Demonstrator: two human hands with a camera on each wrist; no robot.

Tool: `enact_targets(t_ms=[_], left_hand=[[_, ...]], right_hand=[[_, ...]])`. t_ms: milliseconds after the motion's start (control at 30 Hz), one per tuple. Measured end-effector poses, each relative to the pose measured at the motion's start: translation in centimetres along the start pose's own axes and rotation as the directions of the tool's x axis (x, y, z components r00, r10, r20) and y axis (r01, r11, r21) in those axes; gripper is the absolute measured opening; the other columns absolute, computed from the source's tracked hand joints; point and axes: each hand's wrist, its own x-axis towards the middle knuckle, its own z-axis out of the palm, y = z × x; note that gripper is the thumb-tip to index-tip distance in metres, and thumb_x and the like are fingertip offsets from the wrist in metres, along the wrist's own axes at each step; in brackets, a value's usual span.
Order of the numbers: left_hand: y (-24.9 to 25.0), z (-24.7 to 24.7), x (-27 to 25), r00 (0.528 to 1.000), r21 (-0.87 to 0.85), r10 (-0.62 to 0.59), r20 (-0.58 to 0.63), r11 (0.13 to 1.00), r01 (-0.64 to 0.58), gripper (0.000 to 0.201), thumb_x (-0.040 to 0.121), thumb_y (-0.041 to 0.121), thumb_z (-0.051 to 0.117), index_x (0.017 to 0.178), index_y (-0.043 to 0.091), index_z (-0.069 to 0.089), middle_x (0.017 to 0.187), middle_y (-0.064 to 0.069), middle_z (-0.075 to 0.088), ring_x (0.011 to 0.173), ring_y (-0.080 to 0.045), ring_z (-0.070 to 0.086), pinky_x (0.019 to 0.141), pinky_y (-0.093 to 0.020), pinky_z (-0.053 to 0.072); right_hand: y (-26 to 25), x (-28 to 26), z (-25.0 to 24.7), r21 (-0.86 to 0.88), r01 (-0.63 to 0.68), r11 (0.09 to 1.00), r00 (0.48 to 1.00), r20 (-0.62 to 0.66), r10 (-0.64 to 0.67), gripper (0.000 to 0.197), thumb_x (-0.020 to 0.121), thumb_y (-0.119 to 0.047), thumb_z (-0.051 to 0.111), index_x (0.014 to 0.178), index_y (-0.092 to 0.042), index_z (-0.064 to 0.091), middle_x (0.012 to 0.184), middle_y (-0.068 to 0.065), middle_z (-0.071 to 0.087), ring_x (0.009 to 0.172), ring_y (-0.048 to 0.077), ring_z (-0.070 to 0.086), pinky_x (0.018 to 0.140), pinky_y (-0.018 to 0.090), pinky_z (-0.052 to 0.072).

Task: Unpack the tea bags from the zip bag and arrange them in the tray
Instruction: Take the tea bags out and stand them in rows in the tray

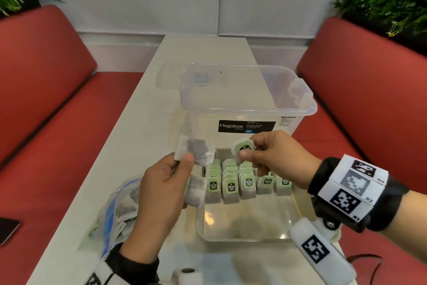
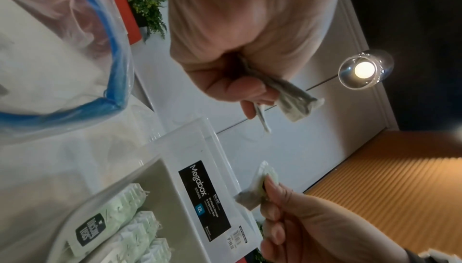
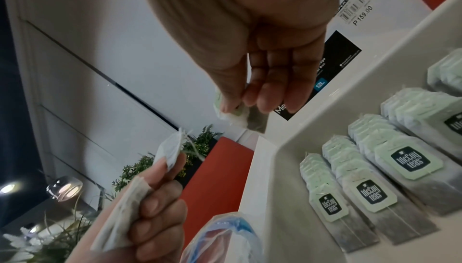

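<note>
My left hand [image 1: 161,183] pinches one tea bag [image 1: 196,149] between thumb and forefinger and grips a second tea bag [image 1: 195,191] under its lower fingers, above the tray's left edge. My right hand [image 1: 265,153] pinches a tea bag by its green tag [image 1: 242,146] over the tray's back rows. The clear tray [image 1: 247,236] holds several rows of standing tea bags [image 1: 231,186] with green McCoy teas tags at its far end. The zip bag [image 1: 117,211], blue-sealed and open, lies left of the tray with several tea bags inside.
A clear Megabox storage box [image 1: 249,104] stands just behind the tray, its lid [image 1: 168,77] beyond. A dark phone [image 1: 7,229] lies at the table's left edge. Red benches [image 1: 46,81] flank the narrow white table [image 1: 129,137].
</note>
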Motion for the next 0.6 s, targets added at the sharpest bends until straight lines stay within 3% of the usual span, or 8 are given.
enact_targets(t_ms=[67,133,233,333,433,500,600], left_hand=[[0.3,-0.3,0.0,1.000,-0.069,-0.002,-0.017,0.998,0.001,0.021,0.091,0.026,0.054,0.075,0.022,0.068,0.049,0.003,0.050,0.041,-0.008,0.044,0.035,-0.019,0.035],[0.7,-0.5,0.0,0.999,-0.139,-0.008,-0.037,0.990,0.003,0.023,0.091,0.025,0.052,0.072,0.021,0.064,0.042,0.008,0.048,0.037,-0.004,0.042,0.034,-0.017,0.034],[0.6,-0.4,-0.1,0.999,-0.208,-0.033,-0.034,0.978,0.025,0.026,0.091,0.024,0.052,0.066,0.021,0.059,0.040,0.009,0.045,0.036,-0.003,0.041,0.035,-0.016,0.033],[-0.5,0.3,-0.6,0.996,-0.232,-0.084,0.022,0.969,0.087,0.022,0.085,0.030,0.055,0.069,0.021,0.066,0.042,0.008,0.045,0.037,-0.005,0.040,0.037,-0.018,0.033],[-2.0,1.1,-1.5,0.992,-0.209,-0.109,0.067,0.970,0.121,0.020,0.078,0.039,0.056,0.071,0.029,0.072,0.052,0.002,0.051,0.047,-0.012,0.046,0.043,-0.022,0.037],[-2.7,1.6,-1.9,0.991,-0.210,-0.089,0.097,0.972,0.108,0.023,0.074,0.041,0.055,0.077,0.026,0.073,0.063,0.000,0.064,0.056,-0.016,0.056,0.047,-0.024,0.043],[-3.6,2.4,-2.3,0.994,-0.175,-0.025,0.106,0.984,0.044,0.024,0.078,0.036,0.054,0.086,0.022,0.072,0.077,0.001,0.074,0.070,-0.012,0.067,0.058,-0.021,0.052]], right_hand=[[0.0,-0.2,-0.2,0.008,-0.003,1.000,1.000,0.020,0.003,0.013,0.085,-0.023,0.068,0.080,-0.011,0.071,0.046,-0.011,0.050,0.043,0.009,0.046,0.044,0.016,0.036],[-0.1,-0.4,-0.3,0.044,-0.018,0.999,0.998,0.064,0.015,0.012,0.087,-0.020,0.066,0.077,-0.014,0.068,0.044,-0.013,0.054,0.045,0.012,0.038,0.038,0.014,0.029],[0.0,-0.4,-0.6,0.077,-0.046,0.996,0.994,0.104,0.038,0.010,0.089,-0.018,0.062,0.083,-0.012,0.068,0.059,-0.010,0.067,0.060,0.023,0.034,0.046,0.021,0.029],[0.8,0.0,-1.2,0.028,-0.052,0.998,0.997,0.064,0.050,0.014,0.085,-0.016,0.066,0.082,-0.002,0.066,0.070,0.006,0.064,0.065,0.022,0.042,0.053,0.027,0.036],[1.8,0.6,-1.7,-0.193,-0.024,0.981,0.999,0.023,0.029,0.008,0.078,-0.015,0.070,0.072,-0.015,0.064,0.068,0.009,0.061,0.061,0.016,0.052,0.058,0.028,0.042],[2.5,0.9,-1.7,-0.387,-0.009,0.922,0.999,0.041,0.027,0.009,0.076,-0.019,0.070,0.077,-0.023,0.062,0.069,-0.001,0.064,0.062,0.012,0.054,0.060,0.026,0.044],[3.2,1.4,-1.1,-0.585,0.042,0.810,0.994,0.107,0.026,0.013,0.081,-0.026,0.068,0.091,-0.026,0.059,0.070,-0.014,0.052,0.070,0.010,0.051,0.057,0.020,0.037]])
